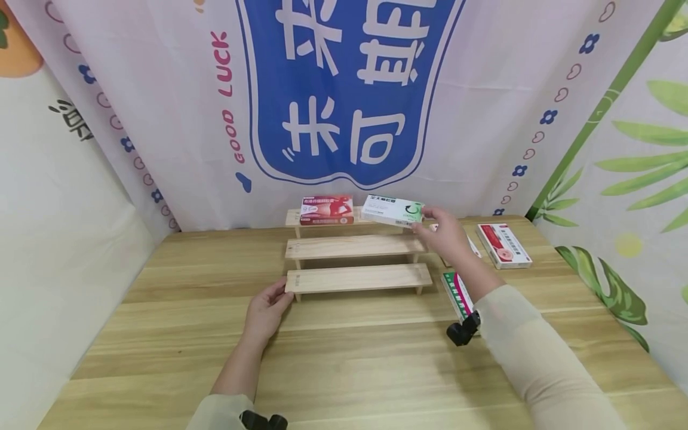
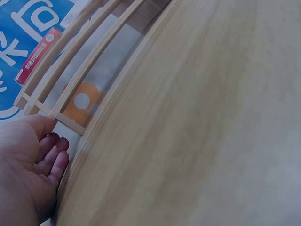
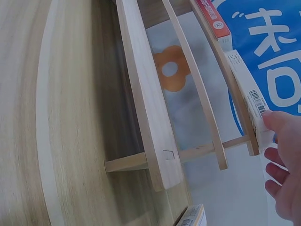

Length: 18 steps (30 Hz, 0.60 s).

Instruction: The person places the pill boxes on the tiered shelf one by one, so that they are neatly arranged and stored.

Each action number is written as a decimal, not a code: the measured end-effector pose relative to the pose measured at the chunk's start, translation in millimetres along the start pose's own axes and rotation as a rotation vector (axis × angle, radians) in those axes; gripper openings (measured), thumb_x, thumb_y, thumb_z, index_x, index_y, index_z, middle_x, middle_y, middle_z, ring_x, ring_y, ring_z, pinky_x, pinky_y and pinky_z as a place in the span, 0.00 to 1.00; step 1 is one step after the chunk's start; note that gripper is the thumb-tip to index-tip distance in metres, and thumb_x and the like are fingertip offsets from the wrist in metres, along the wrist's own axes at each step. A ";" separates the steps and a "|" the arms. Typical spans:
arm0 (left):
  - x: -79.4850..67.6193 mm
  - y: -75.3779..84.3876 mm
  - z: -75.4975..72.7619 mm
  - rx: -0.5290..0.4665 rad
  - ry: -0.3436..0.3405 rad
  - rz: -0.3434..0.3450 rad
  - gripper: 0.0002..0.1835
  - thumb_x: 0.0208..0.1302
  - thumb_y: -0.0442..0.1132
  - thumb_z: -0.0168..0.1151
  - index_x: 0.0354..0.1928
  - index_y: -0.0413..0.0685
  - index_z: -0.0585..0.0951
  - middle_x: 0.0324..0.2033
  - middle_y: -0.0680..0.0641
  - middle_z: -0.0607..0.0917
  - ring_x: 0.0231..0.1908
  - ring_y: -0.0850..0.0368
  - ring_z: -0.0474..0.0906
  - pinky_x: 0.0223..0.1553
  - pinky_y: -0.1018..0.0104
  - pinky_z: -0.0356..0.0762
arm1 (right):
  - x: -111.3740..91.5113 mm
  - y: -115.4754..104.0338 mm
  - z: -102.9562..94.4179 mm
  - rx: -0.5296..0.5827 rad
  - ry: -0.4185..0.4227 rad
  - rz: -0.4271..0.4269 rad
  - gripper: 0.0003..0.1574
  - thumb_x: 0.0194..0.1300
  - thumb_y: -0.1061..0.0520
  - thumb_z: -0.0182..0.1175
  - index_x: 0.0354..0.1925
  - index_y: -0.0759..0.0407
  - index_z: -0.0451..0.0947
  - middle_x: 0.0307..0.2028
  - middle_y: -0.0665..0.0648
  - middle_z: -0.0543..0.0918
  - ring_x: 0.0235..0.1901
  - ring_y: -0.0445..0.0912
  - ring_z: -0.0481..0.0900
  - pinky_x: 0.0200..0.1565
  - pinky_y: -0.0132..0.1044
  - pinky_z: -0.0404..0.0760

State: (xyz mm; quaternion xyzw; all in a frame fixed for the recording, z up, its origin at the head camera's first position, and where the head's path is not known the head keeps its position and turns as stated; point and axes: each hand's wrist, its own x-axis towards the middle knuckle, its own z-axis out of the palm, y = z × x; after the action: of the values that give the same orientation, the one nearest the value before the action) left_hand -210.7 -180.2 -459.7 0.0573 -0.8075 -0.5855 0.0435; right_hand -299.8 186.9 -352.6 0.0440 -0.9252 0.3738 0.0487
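Note:
A three-step wooden display stand stands on the table. At the left end of its lowest step, my left hand grips the corner, with the thumb at the front; the other fingers are curled in the left wrist view. My right hand pinches the right end of a white and green medicine box, which lies along the top step. To its left on that step sits a red and white medicine box. The right wrist view shows the white box close beside the red one.
Right of the stand lie a green and white box and a white and red box. Another box is partly hidden behind my right forearm. A printed curtain hangs behind the wooden table.

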 end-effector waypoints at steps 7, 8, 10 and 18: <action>-1.1 -0.1 0.2 0.006 0.002 -0.005 0.24 0.69 0.34 0.59 0.65 0.38 0.73 0.62 0.36 0.78 0.60 0.45 0.76 0.53 0.79 0.75 | 9.3 2.9 5.3 0.093 0.007 0.029 0.35 0.72 0.45 0.55 0.70 0.58 0.64 0.70 0.62 0.68 0.73 0.59 0.57 0.74 0.58 0.55; -1.2 -0.2 0.3 0.005 0.002 -0.003 0.24 0.69 0.34 0.59 0.65 0.38 0.73 0.62 0.36 0.77 0.60 0.45 0.76 0.53 0.79 0.74 | 10.5 3.0 5.9 0.108 0.006 0.033 0.35 0.72 0.46 0.54 0.71 0.58 0.63 0.70 0.61 0.68 0.73 0.59 0.57 0.74 0.57 0.55; -1.0 -0.5 0.4 0.003 0.002 -0.002 0.23 0.69 0.34 0.59 0.65 0.38 0.73 0.62 0.36 0.77 0.60 0.45 0.76 0.53 0.81 0.74 | 13.2 3.8 7.1 0.131 0.001 0.039 0.35 0.73 0.46 0.54 0.71 0.57 0.62 0.71 0.61 0.67 0.73 0.59 0.56 0.74 0.57 0.54; 0.8 -3.2 1.0 0.003 0.010 0.003 0.23 0.68 0.33 0.59 0.64 0.37 0.73 0.61 0.36 0.78 0.60 0.45 0.75 0.51 0.84 0.72 | 21.4 8.5 11.8 0.193 -0.013 0.025 0.35 0.73 0.47 0.52 0.73 0.56 0.60 0.71 0.62 0.66 0.73 0.59 0.56 0.74 0.56 0.55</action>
State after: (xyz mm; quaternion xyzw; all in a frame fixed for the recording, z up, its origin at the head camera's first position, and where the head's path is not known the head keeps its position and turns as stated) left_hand -211.5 -180.4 -463.1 0.0589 -0.8081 -0.5841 0.0485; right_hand -322.7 183.8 -364.3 0.0396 -0.8856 0.4615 0.0336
